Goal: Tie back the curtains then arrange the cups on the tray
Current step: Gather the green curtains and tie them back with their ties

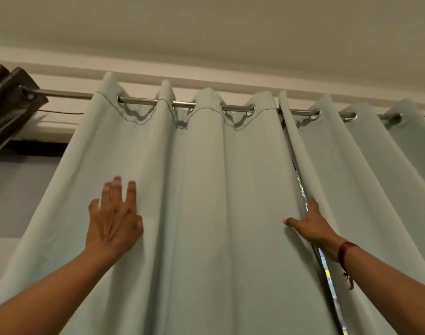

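Left hand (115, 221) lies flat on the left curtain panel (206, 189), fingers spread and pressed to the cloth. Right hand (311, 224) is at the slit between this panel and the right curtain panel (366, 177): thumb on the front of the left panel's edge, fingers hidden behind it, apparently pinching that edge. Both panels hang drawn across the rod (139, 100); only a sliver of daylight shows. Judgement: curtain step barely begun, nothing gathered or tied. No tie-back, cups or tray in view; all that remains.
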